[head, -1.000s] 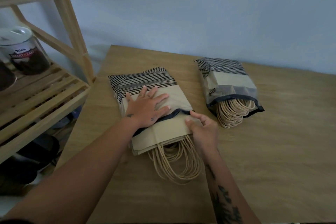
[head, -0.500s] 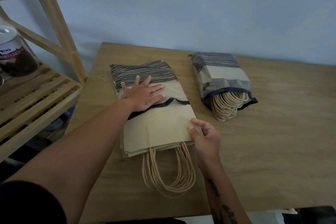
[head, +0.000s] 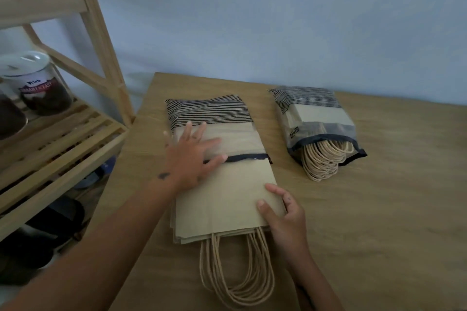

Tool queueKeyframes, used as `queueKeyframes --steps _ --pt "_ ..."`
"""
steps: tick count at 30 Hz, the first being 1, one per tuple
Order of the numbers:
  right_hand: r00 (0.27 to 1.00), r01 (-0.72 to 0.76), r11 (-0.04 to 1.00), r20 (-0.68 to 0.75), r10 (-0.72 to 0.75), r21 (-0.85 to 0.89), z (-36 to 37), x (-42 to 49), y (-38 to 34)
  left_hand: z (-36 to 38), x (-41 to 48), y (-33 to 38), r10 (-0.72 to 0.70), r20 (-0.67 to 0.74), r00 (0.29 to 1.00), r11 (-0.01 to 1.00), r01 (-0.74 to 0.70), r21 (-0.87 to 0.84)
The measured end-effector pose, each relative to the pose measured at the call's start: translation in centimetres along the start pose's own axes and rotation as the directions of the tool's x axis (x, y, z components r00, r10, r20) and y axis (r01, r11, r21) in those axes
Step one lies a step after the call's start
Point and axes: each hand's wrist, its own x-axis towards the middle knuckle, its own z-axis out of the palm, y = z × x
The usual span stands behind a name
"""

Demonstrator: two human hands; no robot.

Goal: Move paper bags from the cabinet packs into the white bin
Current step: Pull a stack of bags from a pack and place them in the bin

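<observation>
A stack of paper bags (head: 227, 199) lies half out of its striped pack (head: 209, 111) at the centre of a wooden table (head: 379, 209).

The left hand (head: 192, 159) presses flat, fingers spread, on the pack; the right hand (head: 283, 217) pinches the stack's lower right corner. A second pack (head: 316, 121) lies at right.

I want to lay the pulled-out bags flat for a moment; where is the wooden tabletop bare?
Bare: the wooden tabletop right of the right hand, below the smaller striped plastic pack. Narrow strip between both packs. Crowded: the left side, under the left hand and brown paper bags.
</observation>
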Motion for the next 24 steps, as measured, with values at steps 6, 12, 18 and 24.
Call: queueKeyframes --steps 6,12,18,24 --pt "0.997 -0.034 0.995 -0.068 0.04 0.09 2.2 1.2 0.4 1.6 -3.6 -0.5 -0.1 0.122 0.987 0.995 0.102 -0.007" --pt "0.999 -0.052 0.986 -0.003 0.053 0.159 4.0 3.4 -0.4 0.4 -0.2 -2.6 -0.049 0.17 0.984 0.991 0.069 -0.113" --pt "0.996 -0.065 0.977 -0.043 0.075 0.203 3.8 1.7 0.0 -0.5 0.8 -3.4 0.005 0.217 0.976 0.983 0.035 -0.183" --pt "0.999 -0.012 0.991 -0.048 0.019 0.132 2.3 -1.0 1.3 0.3 -0.3 -3.8 0.018 0.174 0.985 0.989 0.009 -0.149"
